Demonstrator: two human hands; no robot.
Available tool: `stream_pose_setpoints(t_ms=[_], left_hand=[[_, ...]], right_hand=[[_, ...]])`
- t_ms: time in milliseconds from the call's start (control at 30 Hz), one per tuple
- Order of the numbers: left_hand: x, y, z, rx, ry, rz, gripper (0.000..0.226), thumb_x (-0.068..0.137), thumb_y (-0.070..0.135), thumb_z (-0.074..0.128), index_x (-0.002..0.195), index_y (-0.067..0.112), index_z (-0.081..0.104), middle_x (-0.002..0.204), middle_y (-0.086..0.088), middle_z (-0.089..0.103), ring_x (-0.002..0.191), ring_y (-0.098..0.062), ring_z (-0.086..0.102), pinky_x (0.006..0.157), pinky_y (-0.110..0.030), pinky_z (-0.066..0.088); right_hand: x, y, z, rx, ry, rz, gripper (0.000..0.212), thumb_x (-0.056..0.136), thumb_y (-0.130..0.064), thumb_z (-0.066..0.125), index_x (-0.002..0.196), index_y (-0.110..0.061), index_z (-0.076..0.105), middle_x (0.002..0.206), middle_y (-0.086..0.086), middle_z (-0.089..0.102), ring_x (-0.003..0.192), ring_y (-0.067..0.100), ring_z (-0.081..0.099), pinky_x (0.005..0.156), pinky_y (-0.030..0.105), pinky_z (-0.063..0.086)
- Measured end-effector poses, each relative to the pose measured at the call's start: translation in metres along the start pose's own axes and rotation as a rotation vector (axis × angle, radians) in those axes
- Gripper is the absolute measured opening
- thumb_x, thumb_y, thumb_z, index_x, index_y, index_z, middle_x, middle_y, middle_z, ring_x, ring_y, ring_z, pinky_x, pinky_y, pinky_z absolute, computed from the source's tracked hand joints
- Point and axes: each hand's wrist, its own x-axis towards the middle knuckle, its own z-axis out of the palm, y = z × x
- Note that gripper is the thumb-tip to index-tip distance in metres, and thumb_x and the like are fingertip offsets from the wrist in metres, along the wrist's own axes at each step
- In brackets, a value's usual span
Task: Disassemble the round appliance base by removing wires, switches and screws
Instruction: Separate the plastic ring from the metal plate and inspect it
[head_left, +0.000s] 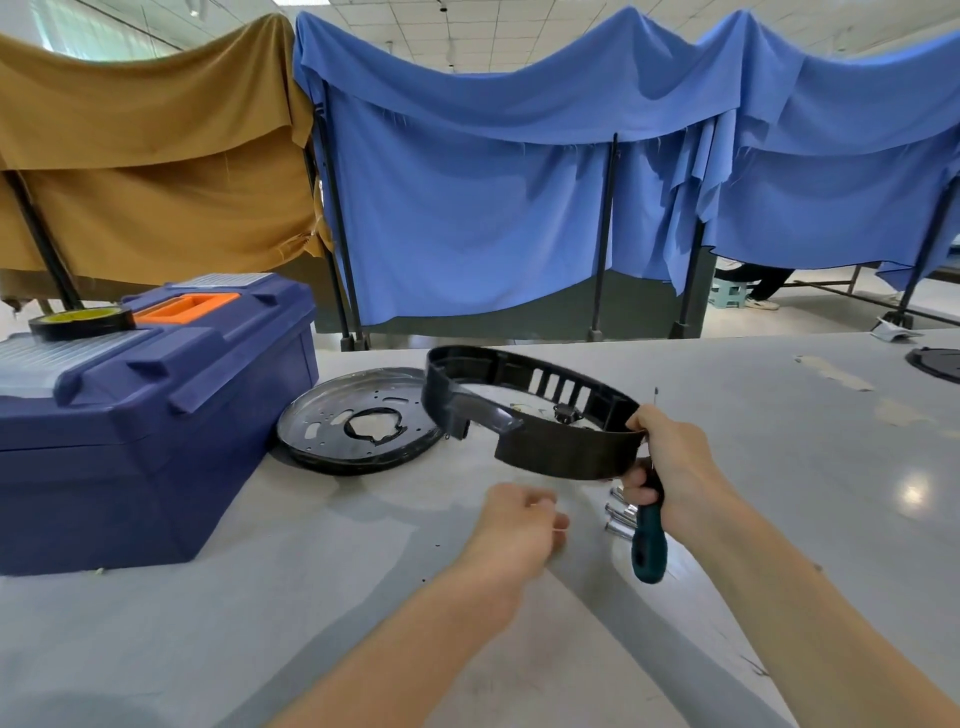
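Ring (566, 457), one, plus screwdriver (649, 545), one, in right hand (670, 457).

L hand (519, 525), forearm reaching fwd, fingers curled, thumb by index; unclear if pinching anything. R hand (675, 467) raised higher, arm extended, fingers wrapped round rim of black ring housing (550, 449) plus screwdriver (649, 540) handle.

Left hand (514, 525) bare; right hand (675, 462) bare; left forearm (415, 639), right forearm (805, 597) bare, uncovered down to frame edge
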Motion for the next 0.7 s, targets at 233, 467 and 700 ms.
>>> stream_pose_setpoints(t_ms=[233,467,700], left_hand=[[0.008,0.026,-0.034,-0.605,0.411,0.089,0.036,0.1,0.043,0.037,0.106,0.015,0.058,0.097,-0.011,0.069,0.071,-0.021,0.069,0.057,-0.03,0.051],[0.035,0.032,-0.068,-0.21,0.421,0.061,0.054,0.082,0.022,0.074,0.128,0.002,0.053,0.102,-0.018,0.07,0.078,-0.031,0.07,0.057,-0.036,0.058],[0.037,0.03,-0.121,-0.134,0.302,0.066,0.01,0.09,0.001,0.059,0.083,0.007,0.064,0.064,-0.01,0.073,0.054,-0.023,0.071,0.042,-0.032,0.055]], right_hand=[[0.001,0.004,0.005,0.013,0.023,-0.077,0.013,0.088,-0.009,0.049,0.08,-0.007,0.04,0.044,0.01,0.052,0.031,0.019,0.038,0.034,0.021,0.026],[-0.013,0.018,0.021,-0.084,-0.109,-0.054,0.014,0.087,-0.013,0.057,0.091,-0.005,0.046,0.06,0.018,0.059,0.031,0.02,0.047,0.034,0.02,0.024],[0.001,0.002,0.002,-0.133,-0.017,-0.061,0.04,0.089,-0.047,0.057,0.092,-0.007,0.054,0.052,0.014,0.065,0.032,0.011,0.023,0.036,0.017,0.02]])
